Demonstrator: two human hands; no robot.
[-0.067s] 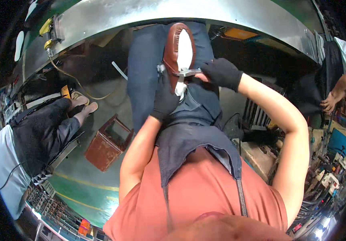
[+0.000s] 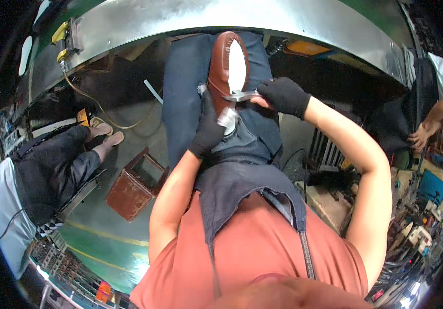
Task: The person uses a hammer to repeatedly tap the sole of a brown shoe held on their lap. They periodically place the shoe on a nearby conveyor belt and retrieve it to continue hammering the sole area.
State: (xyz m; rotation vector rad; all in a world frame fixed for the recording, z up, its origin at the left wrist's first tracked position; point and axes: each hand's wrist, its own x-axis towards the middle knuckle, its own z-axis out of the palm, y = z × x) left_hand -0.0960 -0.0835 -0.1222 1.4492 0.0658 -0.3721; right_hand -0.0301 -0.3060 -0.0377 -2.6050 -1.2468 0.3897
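Across my thighs lies a brown leather shoe upper (image 2: 220, 69), its toe pointing away from me. A long white insole (image 2: 237, 67) shows in the middle of its underside. My left hand (image 2: 208, 129), in a black glove with bare fingertips, closes round its near left side. A blurred whitish part (image 2: 227, 118) shows beside that hand at the near end. My right hand (image 2: 286, 96), gloved alike, grips a silvery metal hand tool (image 2: 240, 96). The tool's head rests across the upper, near the insole's lower end; its exact kind is unclear.
Beyond my knees runs a metal bench edge (image 2: 221, 18). A yellow tool with a hose (image 2: 63, 40) hangs at its left. On the floor stands a brown stool (image 2: 134, 188). One person (image 2: 41, 175) sits at left, another person's hand (image 2: 421, 136) shows at right.
My left hand has shifted slightly, and the whitish part at the near end has turned and blurred. The tool stays at nearly the same place on the upper.
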